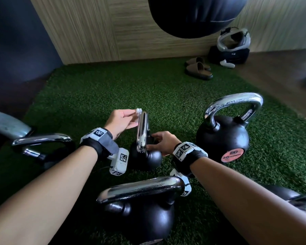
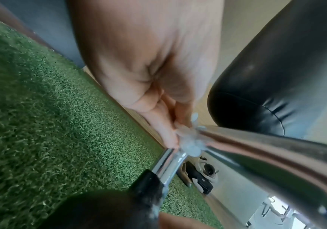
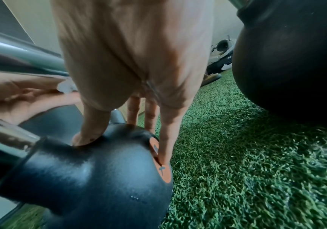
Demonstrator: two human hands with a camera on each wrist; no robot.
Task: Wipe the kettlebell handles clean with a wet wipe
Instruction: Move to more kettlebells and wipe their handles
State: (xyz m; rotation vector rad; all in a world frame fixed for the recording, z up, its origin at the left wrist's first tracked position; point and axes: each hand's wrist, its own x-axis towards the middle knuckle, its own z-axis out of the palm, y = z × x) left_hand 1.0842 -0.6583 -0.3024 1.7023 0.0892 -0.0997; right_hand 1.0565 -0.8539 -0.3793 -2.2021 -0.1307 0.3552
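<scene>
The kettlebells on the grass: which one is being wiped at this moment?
The small kettlebell in the middle, between both hands. The left hand pinches the wet wipe against its handle top while the right hand steadies its body; no hand touches the others.

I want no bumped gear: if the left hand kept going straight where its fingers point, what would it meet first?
The left hand pinches the wet wipe against the small kettlebell's chrome handle, so it would meet that handle at once. Beyond lies only turf.

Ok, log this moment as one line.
left hand: pinches wet wipe on small kettlebell handle | right hand: steadies its body
</scene>
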